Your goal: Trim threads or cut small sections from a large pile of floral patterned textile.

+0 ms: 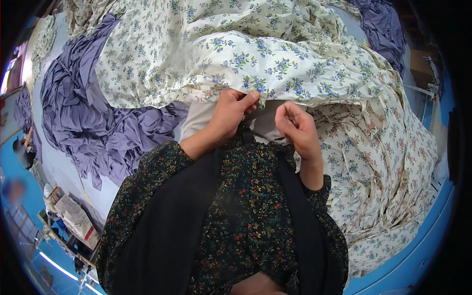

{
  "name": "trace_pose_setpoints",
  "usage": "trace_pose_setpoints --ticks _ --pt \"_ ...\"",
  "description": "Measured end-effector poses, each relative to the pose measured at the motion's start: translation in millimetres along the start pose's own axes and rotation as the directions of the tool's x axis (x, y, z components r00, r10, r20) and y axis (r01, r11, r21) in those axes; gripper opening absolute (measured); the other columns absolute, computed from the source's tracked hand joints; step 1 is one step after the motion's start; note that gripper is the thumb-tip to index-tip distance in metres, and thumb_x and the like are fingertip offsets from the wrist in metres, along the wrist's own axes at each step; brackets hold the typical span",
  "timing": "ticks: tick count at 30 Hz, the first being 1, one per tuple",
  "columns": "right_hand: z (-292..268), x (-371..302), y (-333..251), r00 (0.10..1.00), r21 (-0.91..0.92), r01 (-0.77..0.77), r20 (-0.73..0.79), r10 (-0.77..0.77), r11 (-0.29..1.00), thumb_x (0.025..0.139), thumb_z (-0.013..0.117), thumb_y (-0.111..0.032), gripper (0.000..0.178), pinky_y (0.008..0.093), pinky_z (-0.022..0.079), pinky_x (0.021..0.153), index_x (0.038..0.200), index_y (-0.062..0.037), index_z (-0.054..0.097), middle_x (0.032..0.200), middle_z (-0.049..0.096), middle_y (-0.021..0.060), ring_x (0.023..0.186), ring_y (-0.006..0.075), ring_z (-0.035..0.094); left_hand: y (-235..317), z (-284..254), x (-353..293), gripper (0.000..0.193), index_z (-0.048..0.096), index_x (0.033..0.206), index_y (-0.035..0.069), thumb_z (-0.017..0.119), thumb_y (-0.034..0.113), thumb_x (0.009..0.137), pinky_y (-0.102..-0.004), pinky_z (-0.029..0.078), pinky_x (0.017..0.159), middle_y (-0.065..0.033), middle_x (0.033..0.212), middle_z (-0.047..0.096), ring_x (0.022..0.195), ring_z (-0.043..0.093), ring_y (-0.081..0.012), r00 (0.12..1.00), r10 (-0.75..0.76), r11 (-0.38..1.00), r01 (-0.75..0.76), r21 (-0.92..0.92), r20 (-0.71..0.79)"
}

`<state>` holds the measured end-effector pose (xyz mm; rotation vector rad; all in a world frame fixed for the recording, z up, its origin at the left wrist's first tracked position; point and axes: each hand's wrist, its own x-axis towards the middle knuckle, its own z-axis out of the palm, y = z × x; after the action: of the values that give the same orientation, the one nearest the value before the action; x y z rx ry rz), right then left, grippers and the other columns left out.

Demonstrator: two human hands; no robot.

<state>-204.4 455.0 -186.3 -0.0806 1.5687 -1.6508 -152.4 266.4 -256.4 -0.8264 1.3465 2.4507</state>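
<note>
While the left hand [231, 112] pinches the hem of the blue-flowered cloth [275, 64] between thumb and forefinger, the right hand [300, 127] hangs just beside it with curled fingers, and I cannot tell whether they grasp anything. The cloth spreads in front of both hands and away toward the upper edge. To the right a crumpled floral heap [373, 167] crowds up close to the right forearm; on the left a mass of purple fabric [69, 113] covers much of the pale table [101, 201], and more purple cloth [383, 29] lies at the upper right. The wearer's dark flowered garment [246, 206] and black apron [169, 236] block the lower middle. Pale material [199, 117] below the hem is partly hidden and hard to make out. At the left rim another person [24, 153] is small and blurred. A brown cardboard box [422, 69] stands at the far right, its contents out of sight, while a rack at the lower left carries a wrapped package [76, 221] with a red band
</note>
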Motion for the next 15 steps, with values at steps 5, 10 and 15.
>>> trace_pose_setpoints --ticks 5,10,15 --pt "10 13 29 0.787 -0.717 0.181 -0.305 -0.537 0.673 0.092 0.065 -0.028 0.022 0.0309 0.048 0.057 0.096 -0.0071 0.063 0.073 0.064 0.0113 0.062 0.0220 0.064 3 3 -5 0.017 0.068 0.087 0.002 0.066 0.018 0.093 -0.0216 0.043 0.062 -0.0011 0.077 0.064 0.066 0.055 -0.0075 0.999 -0.029 0.998 0.031 -0.063 0.037" --pt "16 25 33 0.707 -0.838 0.198 -0.238 -0.666 0.509 0.090 0.066 -0.028 0.020 0.0341 0.047 0.055 0.094 -0.0080 0.064 0.072 0.063 0.0101 0.060 0.0263 0.063 7 5 -7 0.018 0.068 0.088 0.000 0.065 0.017 0.093 -0.0214 0.043 0.062 -0.0025 0.077 0.064 0.066 0.055 -0.0082 0.995 -0.054 0.994 0.061 -0.085 0.081" --pt "15 32 34 0.645 -0.902 0.233 -0.137 -0.752 0.364 0.090 0.066 -0.025 0.016 0.0365 0.046 0.052 0.092 -0.0087 0.064 0.072 0.063 0.0096 0.058 0.0288 0.061 6 3 -8 0.018 0.068 0.088 0.000 0.065 0.016 0.093 -0.0214 0.043 0.062 -0.0028 0.078 0.065 0.066 0.056 -0.0084 0.994 -0.079 0.991 0.087 -0.102 0.077"
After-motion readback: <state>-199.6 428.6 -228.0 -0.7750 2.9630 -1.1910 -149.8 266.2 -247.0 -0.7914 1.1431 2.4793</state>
